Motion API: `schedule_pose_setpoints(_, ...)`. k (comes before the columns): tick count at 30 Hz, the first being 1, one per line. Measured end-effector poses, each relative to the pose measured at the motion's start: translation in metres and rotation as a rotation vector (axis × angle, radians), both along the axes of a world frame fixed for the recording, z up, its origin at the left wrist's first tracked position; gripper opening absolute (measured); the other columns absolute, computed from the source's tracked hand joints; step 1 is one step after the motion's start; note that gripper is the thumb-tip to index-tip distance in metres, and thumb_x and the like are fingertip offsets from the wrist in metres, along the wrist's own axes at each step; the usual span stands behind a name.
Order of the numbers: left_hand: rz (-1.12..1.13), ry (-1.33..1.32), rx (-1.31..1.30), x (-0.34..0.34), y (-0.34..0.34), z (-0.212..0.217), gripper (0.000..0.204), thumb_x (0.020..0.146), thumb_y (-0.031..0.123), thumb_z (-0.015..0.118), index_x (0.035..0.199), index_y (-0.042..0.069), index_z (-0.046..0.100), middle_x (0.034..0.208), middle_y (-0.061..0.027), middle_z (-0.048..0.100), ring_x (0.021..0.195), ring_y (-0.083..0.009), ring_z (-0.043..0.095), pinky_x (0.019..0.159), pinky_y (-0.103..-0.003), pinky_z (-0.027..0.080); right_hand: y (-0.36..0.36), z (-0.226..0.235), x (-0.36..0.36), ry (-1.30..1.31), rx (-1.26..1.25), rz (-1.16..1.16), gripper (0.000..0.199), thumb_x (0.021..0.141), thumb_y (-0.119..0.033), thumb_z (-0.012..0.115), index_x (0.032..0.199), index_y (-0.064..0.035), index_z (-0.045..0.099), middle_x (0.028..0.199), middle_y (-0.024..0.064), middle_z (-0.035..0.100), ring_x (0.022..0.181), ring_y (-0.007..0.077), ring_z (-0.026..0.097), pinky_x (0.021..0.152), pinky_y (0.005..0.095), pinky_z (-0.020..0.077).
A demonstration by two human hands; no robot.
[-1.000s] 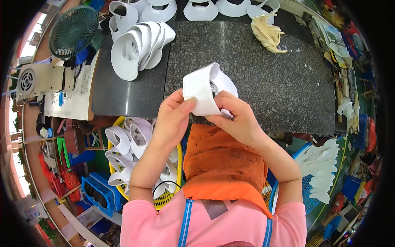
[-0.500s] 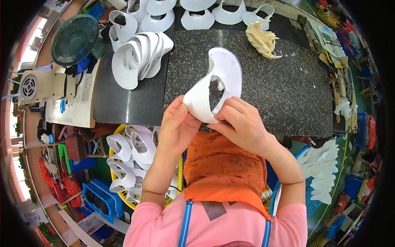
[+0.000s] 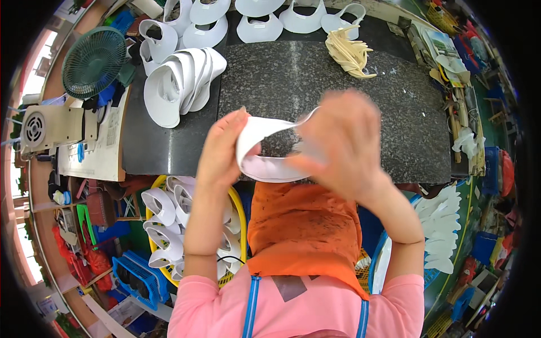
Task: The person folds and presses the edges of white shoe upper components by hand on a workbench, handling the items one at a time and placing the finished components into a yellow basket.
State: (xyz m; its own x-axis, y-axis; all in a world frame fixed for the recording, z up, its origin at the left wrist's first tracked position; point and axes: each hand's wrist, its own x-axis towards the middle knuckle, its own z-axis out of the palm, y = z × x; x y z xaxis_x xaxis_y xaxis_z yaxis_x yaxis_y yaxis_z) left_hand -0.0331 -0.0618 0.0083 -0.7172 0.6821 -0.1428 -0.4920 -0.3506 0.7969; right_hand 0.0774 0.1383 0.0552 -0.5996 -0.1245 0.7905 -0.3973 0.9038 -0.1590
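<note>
A white sun visor point(image 3: 273, 170) is held level over the front edge of the dark speckled table, its band forming an open loop. My left hand point(image 3: 225, 143) is closed on the loop's left end, the thumb outside and a fingertip showing inside. My right hand point(image 3: 344, 143), smeared by motion, grips the right end and covers much of it. Its thumb lies along the near part of the band. On the table to the left leans a nested stack of white visors point(image 3: 183, 84). A bundle of cream strips point(image 3: 348, 52) lies at the far right.
More white visors point(image 3: 259, 27) line the table's point(image 3: 406, 129) back edge. A yellow basket point(image 3: 243, 225) of visors stands below on the left, near a sewing machine point(image 3: 56, 127) and a green fan point(image 3: 94, 62). White cut pieces point(image 3: 442, 231) fill a blue basket at lower right.
The visor has turned from upright to lying flat, its loop now wide. My right hand has risen and moved right along it; my left hand has shifted slightly left.
</note>
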Motion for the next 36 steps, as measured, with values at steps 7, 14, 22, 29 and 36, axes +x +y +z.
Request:
schedule_pose_setpoints(7, 0.43, 0.768, -0.442, -0.029, 0.016, 0.016, 0.026, 0.095, 0.019, 0.063, 0.115, 0.003, 0.059, 0.101, -0.0083, 0.063, 0.086, -0.0183, 0.062, 0.076, -0.032, 0.051, 0.033, -0.028, -0.029, -0.77, -0.735, 0.191, 0.019, 0.078, -0.014, 0.073, 0.09, -0.0021, 0.066, 0.079, 0.0106, 0.063, 0.074, 0.0282, 0.063, 0.069, 0.0368, 0.0511)
schedule_pose_setpoints(14, 0.182, 1.668, -0.988, 0.063, 0.034, -0.039, 0.061, 0.072, 0.029, 0.078, 0.119, -0.003, 0.057, 0.119, -0.0178, 0.057, 0.116, -0.0363, 0.054, 0.104, -0.045, 0.041, 0.018, -0.032, 0.01, -0.982, -0.091, -0.102, 0.023, 0.089, -0.025, 0.063, 0.08, -0.0035, 0.064, 0.077, 0.015, 0.066, 0.072, 0.0349, 0.065, 0.063, 0.0459, 0.0517)
schedule_pose_setpoints(22, -0.054, 1.978, -0.977, 0.035, 0.026, -0.038, 0.042, 0.077, 0.014, 0.067, 0.115, -0.002, 0.062, 0.123, -0.0139, 0.059, 0.121, -0.0308, 0.054, 0.106, -0.044, 0.042, 0.05, -0.05, -0.024, -0.839, -0.165, 0.391, 0.021, 0.086, -0.012, 0.063, 0.105, -0.0027, 0.062, 0.095, 0.0115, 0.06, 0.088, 0.0303, 0.063, 0.077, 0.0404, 0.0537)
schedule_pose_setpoints(29, -0.185, 1.715, -0.865, 0.053, 0.006, -0.038, 0.063, 0.075, 0.026, 0.075, 0.131, 0.003, 0.056, 0.144, -0.0107, 0.047, 0.137, -0.0261, 0.042, 0.113, -0.05, 0.032, 0.051, -0.075, 0.013, -0.599, 0.251, 0.341, 0.038, 0.084, -0.009, 0.059, 0.121, -0.0029, 0.059, 0.127, 0.0072, 0.058, 0.113, 0.0271, 0.059, 0.092, 0.0363, 0.0523)
schedule_pose_setpoints(36, -0.064, 1.746, -0.771, 0.072, -0.012, -0.048, 0.047, 0.073, 0.018, 0.077, 0.116, 0.002, 0.064, 0.129, -0.0069, 0.06, 0.119, -0.0251, 0.058, 0.099, -0.039, 0.046, 0.057, -0.065, 0.002, -0.347, 0.502, 0.284, 0.028, 0.079, -0.012, 0.06, 0.105, -0.0045, 0.066, 0.105, 0.0063, 0.064, 0.103, 0.0219, 0.062, 0.09, 0.0349, 0.0516)
